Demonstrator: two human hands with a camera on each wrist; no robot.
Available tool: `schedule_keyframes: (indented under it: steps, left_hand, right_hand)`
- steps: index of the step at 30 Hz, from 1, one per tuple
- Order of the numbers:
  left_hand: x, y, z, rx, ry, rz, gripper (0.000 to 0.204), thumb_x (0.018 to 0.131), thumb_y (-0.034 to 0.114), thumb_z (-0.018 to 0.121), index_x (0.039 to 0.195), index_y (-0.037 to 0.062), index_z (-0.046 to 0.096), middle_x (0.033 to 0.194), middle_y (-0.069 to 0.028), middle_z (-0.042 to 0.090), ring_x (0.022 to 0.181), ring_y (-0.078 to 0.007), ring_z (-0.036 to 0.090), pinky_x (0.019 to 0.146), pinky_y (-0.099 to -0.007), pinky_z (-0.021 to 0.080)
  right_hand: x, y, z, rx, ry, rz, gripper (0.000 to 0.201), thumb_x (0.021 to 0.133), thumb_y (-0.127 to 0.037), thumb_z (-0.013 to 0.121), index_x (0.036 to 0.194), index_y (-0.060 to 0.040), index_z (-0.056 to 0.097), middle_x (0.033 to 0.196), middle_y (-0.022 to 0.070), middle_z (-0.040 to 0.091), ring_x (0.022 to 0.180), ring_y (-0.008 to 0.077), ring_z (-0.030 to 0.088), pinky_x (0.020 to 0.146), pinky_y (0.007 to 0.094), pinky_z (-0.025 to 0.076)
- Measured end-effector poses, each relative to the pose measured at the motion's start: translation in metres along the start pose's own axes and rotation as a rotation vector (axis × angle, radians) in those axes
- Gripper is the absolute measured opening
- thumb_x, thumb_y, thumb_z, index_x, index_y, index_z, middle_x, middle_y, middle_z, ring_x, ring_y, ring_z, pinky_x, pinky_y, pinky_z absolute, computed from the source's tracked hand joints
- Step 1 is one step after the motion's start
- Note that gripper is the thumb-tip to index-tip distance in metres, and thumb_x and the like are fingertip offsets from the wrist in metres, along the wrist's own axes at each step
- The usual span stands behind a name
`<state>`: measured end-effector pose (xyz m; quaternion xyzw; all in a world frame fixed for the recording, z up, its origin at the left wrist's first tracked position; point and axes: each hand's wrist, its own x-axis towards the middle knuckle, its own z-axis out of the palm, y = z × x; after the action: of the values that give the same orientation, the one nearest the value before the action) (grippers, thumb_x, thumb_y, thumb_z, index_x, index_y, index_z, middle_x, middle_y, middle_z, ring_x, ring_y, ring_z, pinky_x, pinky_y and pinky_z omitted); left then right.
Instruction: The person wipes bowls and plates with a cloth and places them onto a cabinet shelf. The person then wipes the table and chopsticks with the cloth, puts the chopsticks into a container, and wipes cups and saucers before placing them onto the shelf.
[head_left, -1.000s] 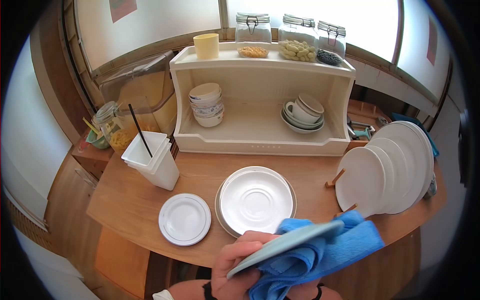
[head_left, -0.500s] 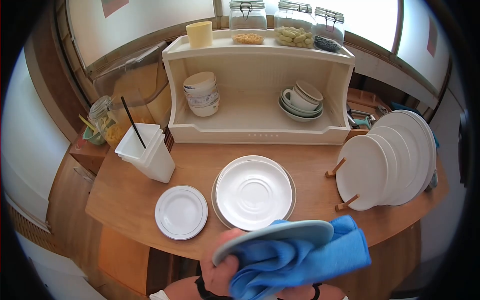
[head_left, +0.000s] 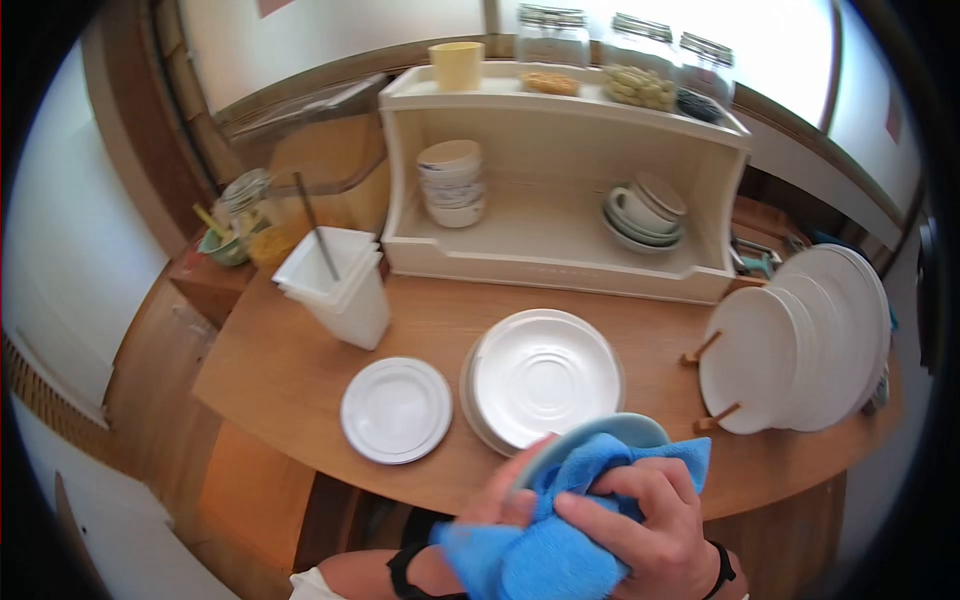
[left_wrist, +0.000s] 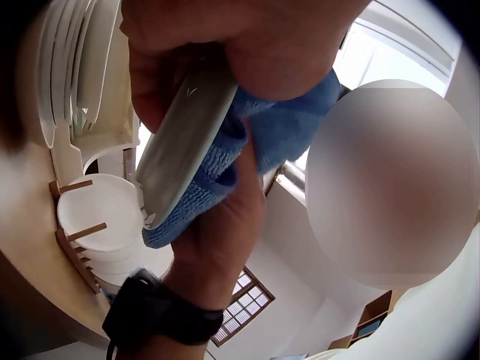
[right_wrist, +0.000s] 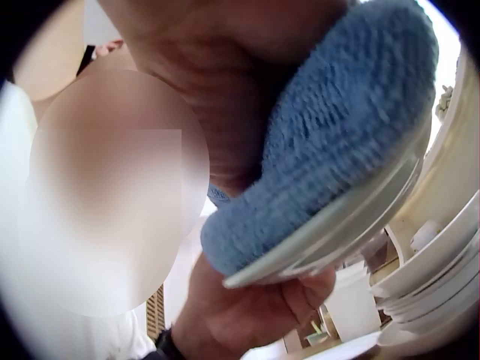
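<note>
pale green round dish (head_left: 645, 430) is tilted in the person's hands, near the front edge of the brown wooden table (head_left: 428, 320); how much of it shows?

just part of the rim and a slice of the inside; the soft blue cloth (head_left: 565, 565) covers the rest; left hand (head_left: 492, 500) grips the dish at its side, thumb in front, other fingers mostly hidden behind; right hand (head_left: 655, 525) pinches the cloth over the dish.

do the wrist views add anything?

the left one catches the dish nearly edge-on, outer side bare, plus a dark-framed latticed window (left_wrist: 244, 304) that the head view lacks; the right one brings up the cloth's coarse weave, though the right fingertips are hidden.

and containers?

three clear glass jars (head_left: 640, 85) on the cream shelf unit (head_left: 560, 276) hold orange-yellow bits, pale pieces and something black, all too blurred to name; nested white plastic tubs (head_left: 347, 310) hold a dark thin stick (head_left: 316, 227), its lower end hard to make out.
</note>
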<state>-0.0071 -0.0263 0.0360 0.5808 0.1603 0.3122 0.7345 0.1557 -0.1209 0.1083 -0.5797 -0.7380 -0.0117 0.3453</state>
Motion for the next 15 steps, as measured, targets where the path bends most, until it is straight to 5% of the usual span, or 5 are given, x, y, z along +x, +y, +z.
schedule_keyframes:
  steps: [2, 4, 6, 8, 15]
  left_hand:
    - [-0.005, -0.020, 0.005, -0.227, 0.028, 0.005, 0.074, 0.099, 0.046, 0.051, 0.150, -0.0021, 0.027, 0.147, -0.0175, 0.040, 0.135, -0.0251, 0.040, 0.114, -0.0396, 0.031]
    - [-0.008, -0.001, 0.003, 0.265, 0.028, 0.252, 0.050, 0.105, 0.017, 0.038, 0.146, -0.0098, 0.029, 0.138, -0.0226, 0.050, 0.127, -0.0285, 0.051, 0.105, -0.0357, 0.038]
    - [-0.006, 0.007, 0.000, 0.230, 0.025, 0.259, 0.049, 0.105, 0.018, 0.039, 0.145, -0.0090, 0.031, 0.132, -0.0230, 0.054, 0.122, -0.0262, 0.054, 0.102, -0.0339, 0.040]
    - [0.006, -0.006, -0.005, 0.471, 0.100, 0.720, 0.048, 0.092, 0.006, 0.051, 0.137, -0.0082, 0.043, 0.136, -0.0251, 0.050, 0.117, -0.0323, 0.057, 0.099, -0.0366, 0.045]
    - [-0.022, 0.010, -0.006, 0.230, 0.069, 0.241, 0.041, 0.105, 0.019, 0.036, 0.134, -0.0090, 0.045, 0.127, -0.0191, 0.057, 0.117, -0.0275, 0.055, 0.102, -0.0369, 0.041]
  right_hand:
    - [0.002, 0.015, 0.005, -0.133, 0.071, -0.004, 0.047, 0.055, -0.012, 0.080, 0.101, -0.0094, 0.073, 0.093, 0.0106, 0.058, 0.085, 0.0277, 0.057, 0.076, 0.0379, 0.047]
    - [0.004, 0.029, 0.003, -0.209, 0.285, 0.177, 0.047, 0.055, -0.012, 0.081, 0.100, -0.0037, 0.071, 0.089, 0.0126, 0.057, 0.079, 0.0269, 0.059, 0.068, 0.0350, 0.049]
    - [-0.001, 0.026, 0.004, -0.186, 0.240, 0.125, 0.046, 0.057, -0.013, 0.080, 0.101, -0.0050, 0.070, 0.086, 0.0131, 0.059, 0.074, 0.0269, 0.060, 0.063, 0.0347, 0.050]
    - [0.003, 0.000, 0.007, -0.011, -0.080, -0.056, 0.042, 0.061, -0.016, 0.081, 0.099, -0.0048, 0.070, 0.081, 0.0127, 0.061, 0.071, 0.0275, 0.060, 0.061, 0.0353, 0.049]
    - [0.016, 0.004, -0.006, -0.200, 0.069, 0.053, 0.044, 0.065, -0.009, 0.070, 0.109, -0.0057, 0.067, 0.086, 0.0133, 0.058, 0.077, 0.0340, 0.059, 0.066, 0.0412, 0.046]
